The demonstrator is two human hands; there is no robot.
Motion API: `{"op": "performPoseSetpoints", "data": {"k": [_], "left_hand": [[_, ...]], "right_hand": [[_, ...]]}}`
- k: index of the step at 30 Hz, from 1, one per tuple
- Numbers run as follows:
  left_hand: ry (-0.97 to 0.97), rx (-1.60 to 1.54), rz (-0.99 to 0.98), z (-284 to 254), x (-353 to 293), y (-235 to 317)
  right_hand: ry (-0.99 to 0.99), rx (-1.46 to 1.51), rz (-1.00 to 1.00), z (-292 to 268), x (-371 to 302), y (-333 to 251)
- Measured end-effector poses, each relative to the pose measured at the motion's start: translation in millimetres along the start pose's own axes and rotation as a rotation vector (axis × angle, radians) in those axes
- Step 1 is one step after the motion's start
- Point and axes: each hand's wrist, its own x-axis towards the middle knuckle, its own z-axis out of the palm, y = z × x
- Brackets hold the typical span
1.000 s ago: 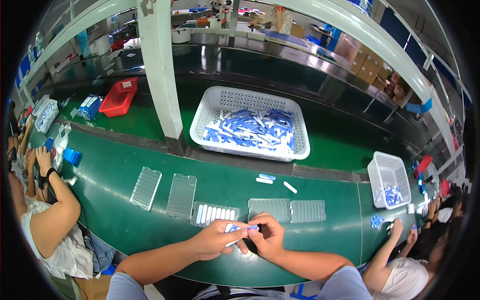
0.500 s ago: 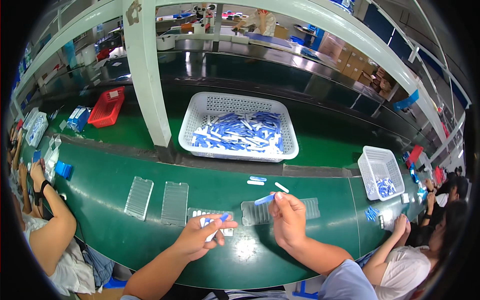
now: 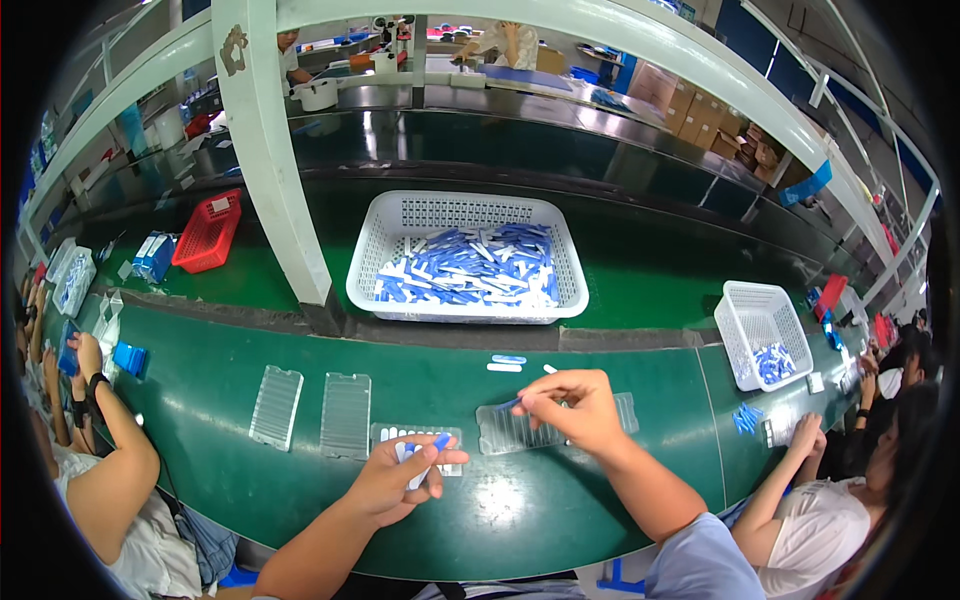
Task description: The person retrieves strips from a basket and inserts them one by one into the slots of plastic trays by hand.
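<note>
Left hand (image 3: 392,484) low over the counter (image 3: 610,500), forearm in from near edge, palm turned inward, fingers pointing right and partly spread. Left grip: loosely closed round a small bunch of blue and white strips (image 3: 441,441), ends sticking out past the thumb.

Right hand (image 3: 580,405) farther out, forearm angled in from near edge toward the left, back of hand up, fingers bent, thumb and index together at the tip. Right grip: pinched on one blue strip (image 3: 509,404), mostly hidden by the fingers, above the left end of a clear tray (image 3: 497,435).

Just behind left hand: part-hidden tray (image 3: 457,437) with white strips in a row. Two more clear trays, the middle one (image 3: 346,415) and the outer one (image 3: 275,408), toward the counter's left end. Loose blue and white pieces (image 3: 506,363) nearer the far edge. Past that edge: big white basket (image 3: 368,245) of strips.
</note>
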Motion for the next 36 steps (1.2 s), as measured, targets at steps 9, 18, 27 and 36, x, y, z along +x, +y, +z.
{"op": "performPoseSetpoints", "data": {"k": [9, 18, 27, 36], "left_hand": [[-0.039, -0.032, -0.008, 2, -1, -1], [0.019, 0.031, -0.131, 11, -3, 6], [-0.115, 0.144, -0.134, 15, -5, 2], [-0.074, 0.046, -0.190, 17, -2, 8]], "right_hand": [[-0.451, -0.484, 0.210, -12, 19, 24], [-0.288, -0.971, -0.401, 5, 20, 43], [-0.415, -0.692, -0.276, 39, -15, 14], [-0.229, -0.384, -0.021, -20, 20, 16]]}}
